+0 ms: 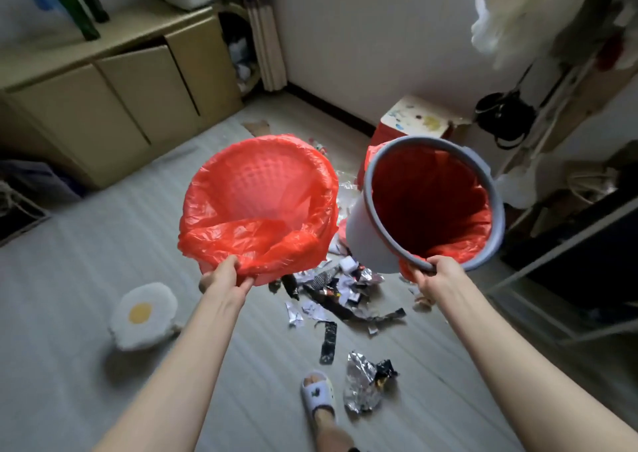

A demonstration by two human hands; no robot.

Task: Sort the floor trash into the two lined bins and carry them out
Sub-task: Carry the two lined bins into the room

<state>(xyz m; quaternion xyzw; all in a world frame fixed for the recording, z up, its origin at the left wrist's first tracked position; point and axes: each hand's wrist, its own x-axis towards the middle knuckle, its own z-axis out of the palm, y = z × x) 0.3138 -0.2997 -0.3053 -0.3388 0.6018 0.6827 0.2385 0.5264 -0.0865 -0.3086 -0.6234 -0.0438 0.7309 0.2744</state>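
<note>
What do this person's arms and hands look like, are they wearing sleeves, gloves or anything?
Both arms are bare up to the picture's edge: no sleeves, gloves, watch or rings show on the left hand or the right hand. The only clothing in view is a white slipper with a small dark motif.

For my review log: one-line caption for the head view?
Left hand and right hand hold two red-lined bins above scattered floor trash.

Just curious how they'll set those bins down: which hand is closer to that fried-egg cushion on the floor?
Left. The left hand, gripping the red-lined bin's rim, is just up-right of the fried-egg cushion; the right hand is far across, past the scattered trash.
</note>
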